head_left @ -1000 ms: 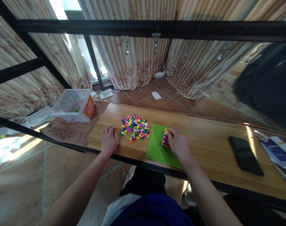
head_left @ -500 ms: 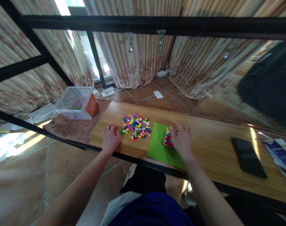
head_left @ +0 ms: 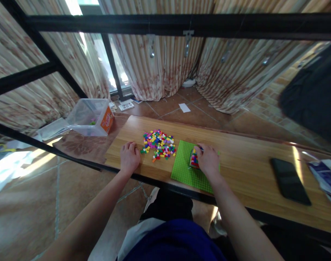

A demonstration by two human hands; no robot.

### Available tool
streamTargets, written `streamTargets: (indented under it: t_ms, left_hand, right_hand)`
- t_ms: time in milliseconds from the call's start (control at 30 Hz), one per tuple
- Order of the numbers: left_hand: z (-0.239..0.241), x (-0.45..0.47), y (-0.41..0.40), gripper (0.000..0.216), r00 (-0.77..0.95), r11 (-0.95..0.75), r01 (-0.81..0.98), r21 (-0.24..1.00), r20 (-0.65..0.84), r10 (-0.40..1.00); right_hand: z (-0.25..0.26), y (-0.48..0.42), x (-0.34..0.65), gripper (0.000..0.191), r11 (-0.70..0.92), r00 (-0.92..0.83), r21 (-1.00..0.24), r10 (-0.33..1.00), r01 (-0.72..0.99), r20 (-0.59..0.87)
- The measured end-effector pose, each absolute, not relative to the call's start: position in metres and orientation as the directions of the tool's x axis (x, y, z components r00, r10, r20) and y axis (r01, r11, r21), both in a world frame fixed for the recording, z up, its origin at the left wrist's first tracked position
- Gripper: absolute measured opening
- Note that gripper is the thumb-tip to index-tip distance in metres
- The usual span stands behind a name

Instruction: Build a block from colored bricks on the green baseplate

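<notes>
On brown wooden table (head_left: pixel 244 163), probably light, stiff multicoloured brick block (head_left: pixel 193 160) atop green studded baseplate (head_left: pixel 182 170), best held side-on, with left hand (head_left: pixel 129 157) curled, right hand (head_left: pixel 208 159) unclear in grip.

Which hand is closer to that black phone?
Right. The right hand is over the green baseplate, left of the phone; the left hand is farther, beyond the loose bricks.

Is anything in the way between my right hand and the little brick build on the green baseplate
Nothing visible stands between them: your right hand is right at the brick build, partly hiding it, over the green baseplate.
</notes>
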State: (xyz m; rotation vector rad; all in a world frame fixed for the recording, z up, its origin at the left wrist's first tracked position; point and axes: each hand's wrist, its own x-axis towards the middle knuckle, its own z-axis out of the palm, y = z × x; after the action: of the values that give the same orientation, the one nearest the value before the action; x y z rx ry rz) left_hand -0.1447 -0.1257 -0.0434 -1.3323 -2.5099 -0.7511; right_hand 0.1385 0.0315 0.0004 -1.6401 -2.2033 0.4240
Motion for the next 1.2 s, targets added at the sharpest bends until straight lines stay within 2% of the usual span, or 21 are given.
streamTargets:
  t_ms: [133, 267, 367, 433, 533, 667, 767, 867, 1200]
  left_hand:
    - [-0.042, -0.144, -0.126, 0.03, -0.567, 0.463, 0.822, 0.332, 0.408, 0.715]
    - [-0.041, -0.143, -0.125, 0.03, -0.559, 0.456, 0.828, 0.327, 0.415, 0.718]
    - [-0.04, -0.142, -0.125, 0.03, -0.563, 0.455, 0.825, 0.336, 0.407, 0.719]
    - [-0.04, -0.142, -0.125, 0.03, -0.567, 0.456, 0.821, 0.342, 0.403, 0.718]
    - [-0.041, -0.142, -0.126, 0.03, -0.572, 0.459, 0.818, 0.347, 0.404, 0.714]
    - [-0.041, -0.142, -0.126, 0.03, -0.576, 0.464, 0.815, 0.347, 0.395, 0.716]
    - [-0.042, -0.142, -0.126, 0.03, -0.58, 0.467, 0.812, 0.35, 0.39, 0.715]
    - [-0.042, -0.142, -0.126, 0.029, -0.58, 0.467, 0.812, 0.351, 0.391, 0.714]
    - [-0.042, -0.143, -0.126, 0.03, -0.574, 0.458, 0.816, 0.352, 0.403, 0.713]
  right_hand:
    - [-0.002, 0.035, 0.142, 0.04, 0.327, -0.281, -0.523, 0.945, 0.788, 0.167]
    - [0.003, 0.036, 0.147, 0.043, 0.407, -0.219, -0.607, 0.906, 0.683, 0.362]
    - [0.014, 0.027, 0.146, 0.04, 0.478, -0.189, -0.619, 0.86, 0.623, 0.475]
    - [0.022, 0.016, 0.14, 0.036, 0.543, -0.269, -0.594, 0.829, 0.593, 0.49]
    - [0.026, -0.003, 0.123, 0.031, 0.64, -0.466, -0.524, 0.769, 0.562, 0.438]
    - [0.02, -0.021, 0.094, 0.026, 0.68, -0.634, -0.366, 0.73, 0.636, 0.256]
    - [0.012, -0.024, 0.078, 0.023, 0.661, -0.643, -0.229, 0.75, 0.715, 0.155]
    - [0.007, -0.022, 0.069, 0.024, 0.626, -0.612, -0.158, 0.78, 0.763, 0.131]
    - [0.002, -0.02, 0.067, 0.029, 0.621, -0.609, -0.125, 0.783, 0.774, 0.123]
